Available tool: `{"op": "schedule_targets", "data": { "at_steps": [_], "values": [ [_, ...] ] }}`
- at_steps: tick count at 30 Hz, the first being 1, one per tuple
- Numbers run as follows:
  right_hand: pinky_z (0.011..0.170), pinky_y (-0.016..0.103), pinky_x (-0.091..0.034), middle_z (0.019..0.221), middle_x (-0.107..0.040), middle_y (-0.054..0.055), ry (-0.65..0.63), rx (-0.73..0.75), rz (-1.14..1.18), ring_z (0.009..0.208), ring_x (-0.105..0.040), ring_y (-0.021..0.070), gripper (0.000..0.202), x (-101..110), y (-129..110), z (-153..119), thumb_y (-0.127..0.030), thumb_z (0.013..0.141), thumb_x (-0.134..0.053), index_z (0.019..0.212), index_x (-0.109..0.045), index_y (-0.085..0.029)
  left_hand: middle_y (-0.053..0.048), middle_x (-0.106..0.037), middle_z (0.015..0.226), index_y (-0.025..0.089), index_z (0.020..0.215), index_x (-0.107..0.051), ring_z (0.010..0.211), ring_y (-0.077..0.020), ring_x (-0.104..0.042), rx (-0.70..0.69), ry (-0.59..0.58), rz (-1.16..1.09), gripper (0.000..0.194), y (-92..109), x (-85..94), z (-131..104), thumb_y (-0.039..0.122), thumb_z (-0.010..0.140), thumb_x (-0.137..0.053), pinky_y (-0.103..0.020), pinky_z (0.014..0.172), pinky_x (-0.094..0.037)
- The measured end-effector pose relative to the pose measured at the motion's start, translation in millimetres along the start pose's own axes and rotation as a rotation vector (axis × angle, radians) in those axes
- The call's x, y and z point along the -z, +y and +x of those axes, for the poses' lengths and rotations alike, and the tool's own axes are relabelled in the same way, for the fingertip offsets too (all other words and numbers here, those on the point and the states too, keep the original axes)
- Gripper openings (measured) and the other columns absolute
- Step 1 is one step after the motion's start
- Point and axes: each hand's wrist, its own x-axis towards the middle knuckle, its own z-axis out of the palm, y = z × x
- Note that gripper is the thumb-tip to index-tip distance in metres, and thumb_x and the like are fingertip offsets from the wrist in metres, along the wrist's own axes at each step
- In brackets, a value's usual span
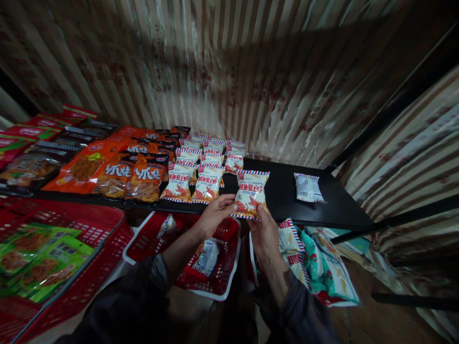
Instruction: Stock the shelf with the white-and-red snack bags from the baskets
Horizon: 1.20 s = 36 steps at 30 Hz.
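A white and orange snack bag [250,191] with red lettering and striped ends is held upright at the shelf's front edge. My right hand [264,234] grips its lower right corner. At the lower left corner, the fingers of my left hand [218,214] close on the same bag. Just left of it, matching snack bags [208,184] stand in rows on the black shelf [283,205]. One more bag [308,188] lies apart on the right, its pale back showing.
Orange and dark snack packets [147,177] fill the shelf's left side. Below are a red basket [229,267] with a few bags, another red basket [107,234] with green packets [46,260], and teal bags [322,263] at right. A striped curtain [215,71] hangs behind; black bars [401,217] cross the right.
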Motion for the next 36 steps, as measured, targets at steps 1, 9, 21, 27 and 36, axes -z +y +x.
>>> {"op": "schedule_targets", "data": {
  "at_steps": [1,9,21,27,36],
  "values": [
    [0.076,0.032,-0.055,0.103,-0.072,0.003,0.000,-0.040,0.031,0.091,-0.068,0.0195,0.033,1,1,1,-0.045,0.073,-0.072,0.097,-0.067,-0.023,-0.002,-0.068,0.090,0.018,0.098,-0.069,0.083,-0.0150,-0.064,0.006,0.018,-0.011,0.040,0,0.1,0,0.027,0.062,-0.085,-0.029,0.080,-0.048],
    [0.070,0.032,-0.057,0.101,-0.075,0.004,-0.081,-0.108,0.037,0.087,-0.069,0.0198,0.031,0,3,-3,-0.042,0.069,-0.078,0.092,-0.070,-0.023,-0.001,-0.072,0.079,0.020,0.082,-0.072,0.074,-0.0162,-0.065,-0.014,0.044,-0.034,0.031,9,-5.5,-3,0.037,0.061,-0.086,-0.029,0.077,-0.049],
    [0.071,0.030,-0.057,0.096,-0.075,0.003,-0.152,-0.181,0.019,0.083,-0.069,0.0188,0.037,-4,11,-10,-0.041,0.061,-0.084,0.090,-0.072,-0.023,-0.004,-0.075,0.081,0.014,0.086,-0.072,0.082,-0.0219,-0.069,-0.023,0.079,0.117,0.051,8,3.0,2,0.054,0.057,-0.081,-0.033,0.082,-0.051],
    [0.087,0.037,-0.054,0.109,-0.074,0.005,-0.156,-0.117,-0.030,0.098,-0.068,0.0216,0.047,0,19,-7,-0.042,0.068,-0.079,0.110,-0.067,-0.023,-0.005,-0.075,0.088,0.015,0.091,-0.071,0.083,-0.0219,-0.069,-0.085,0.102,0.165,0.050,6,6.9,4,0.052,0.058,-0.081,-0.034,0.084,-0.051],
    [0.082,0.033,-0.054,0.107,-0.073,0.005,-0.126,-0.071,-0.042,0.095,-0.069,0.0212,0.050,4,16,1,-0.047,0.072,-0.076,0.113,-0.063,-0.022,-0.003,-0.073,0.078,0.015,0.079,-0.071,0.075,-0.0188,-0.066,-0.011,-0.001,0.310,0.040,-1,7.3,2,0.049,0.059,-0.080,-0.028,0.072,-0.050]
  ]
}}
